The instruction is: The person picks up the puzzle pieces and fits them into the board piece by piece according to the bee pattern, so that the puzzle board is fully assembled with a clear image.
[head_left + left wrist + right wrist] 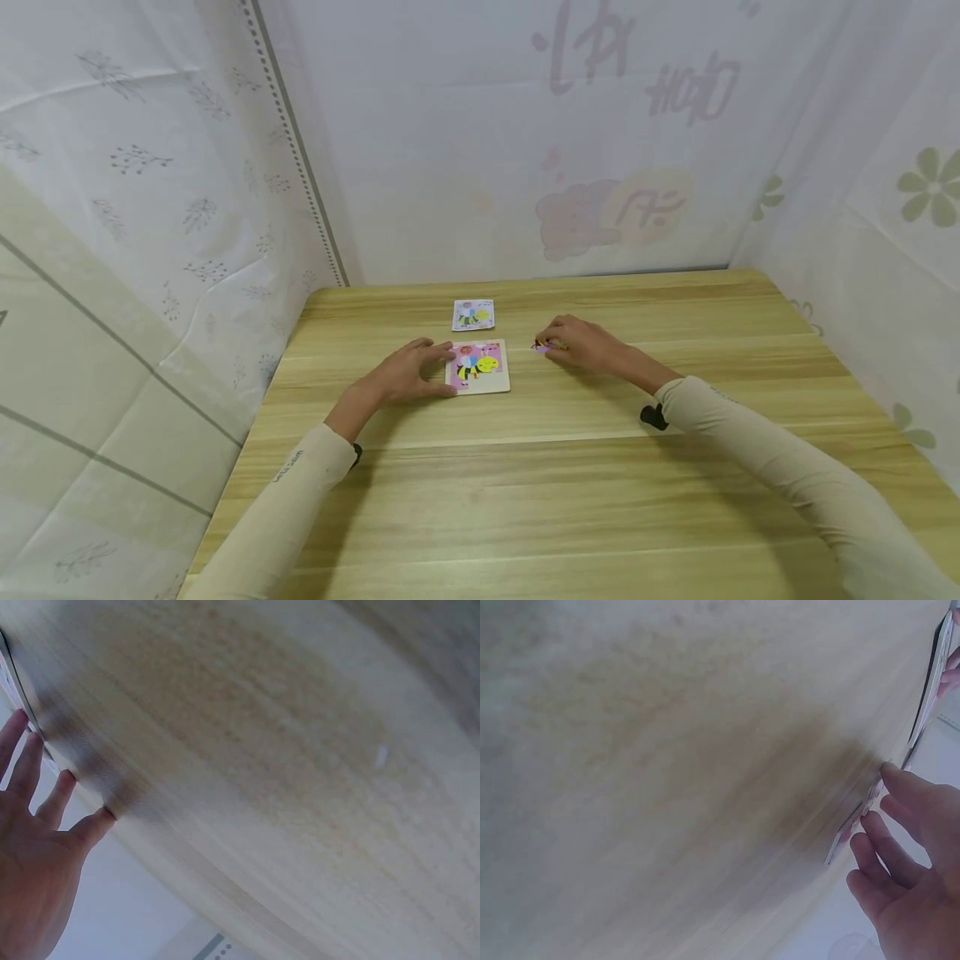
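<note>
A square wooden puzzle board (491,382) with a yellow-and-black bee picture lies flat on the table. Its lower right part shows bare pale wood. My left hand (408,372) rests at the board's left side, fingers spread, with the thumb at the near left corner and a fingertip near the far left corner. To the right of the board, my right hand (581,343) pinches a small puzzle piece (543,347) in pink, dark and yellow, close over the table. Its fingers partly hide the piece. In the right wrist view the piece's thin edge (844,834) shows under the fingertips.
Behind the board lies a small picture card (473,315) with the same bee design. The wooden table (540,508) ends at a patterned cloth (450,183) hanging behind and on both sides. Black bands show at both wrists.
</note>
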A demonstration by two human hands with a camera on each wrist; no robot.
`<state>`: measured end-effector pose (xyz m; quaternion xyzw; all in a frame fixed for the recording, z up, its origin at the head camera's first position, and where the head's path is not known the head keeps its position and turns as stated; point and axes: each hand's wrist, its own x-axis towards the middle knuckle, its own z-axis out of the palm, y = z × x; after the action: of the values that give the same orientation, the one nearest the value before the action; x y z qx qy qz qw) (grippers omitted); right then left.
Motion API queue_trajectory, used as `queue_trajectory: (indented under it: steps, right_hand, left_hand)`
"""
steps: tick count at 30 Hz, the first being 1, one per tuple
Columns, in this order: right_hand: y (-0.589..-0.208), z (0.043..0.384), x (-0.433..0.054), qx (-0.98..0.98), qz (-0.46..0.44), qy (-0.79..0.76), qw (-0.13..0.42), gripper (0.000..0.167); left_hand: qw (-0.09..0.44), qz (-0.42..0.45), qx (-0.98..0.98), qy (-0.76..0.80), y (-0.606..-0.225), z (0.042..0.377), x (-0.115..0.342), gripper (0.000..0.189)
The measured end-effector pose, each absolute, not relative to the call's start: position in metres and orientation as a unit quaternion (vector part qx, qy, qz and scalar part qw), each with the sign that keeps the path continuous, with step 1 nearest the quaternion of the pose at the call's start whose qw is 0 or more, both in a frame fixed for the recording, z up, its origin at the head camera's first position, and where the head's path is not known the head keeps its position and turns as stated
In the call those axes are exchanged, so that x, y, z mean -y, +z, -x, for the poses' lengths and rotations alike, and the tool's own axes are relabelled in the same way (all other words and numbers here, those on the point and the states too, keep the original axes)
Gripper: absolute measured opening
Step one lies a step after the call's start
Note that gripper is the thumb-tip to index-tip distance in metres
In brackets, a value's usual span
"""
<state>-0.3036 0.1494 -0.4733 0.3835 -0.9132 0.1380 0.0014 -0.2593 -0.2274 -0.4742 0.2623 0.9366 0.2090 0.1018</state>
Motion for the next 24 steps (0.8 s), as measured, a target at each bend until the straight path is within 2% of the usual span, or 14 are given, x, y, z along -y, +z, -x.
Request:
queue_trajectory:
  steps: [16, 24]
  right_hand:
    - [-0.476, 0.303, -0.13, 0.908, -0.396, 0.136, -0.012, 0.03]
    - [-0.471, 0.297, -0.12, 0.893, -0.427, 0.143, 0.007, 0.029]
  left_hand:
    - [0.103, -0.258, -0.939, 0.205, -0.475, 0.26, 0.228, 0.076]
    - [0.106, -0.254, -0.938, 0.212, -0.475, 0.26, 0.229, 0.077]
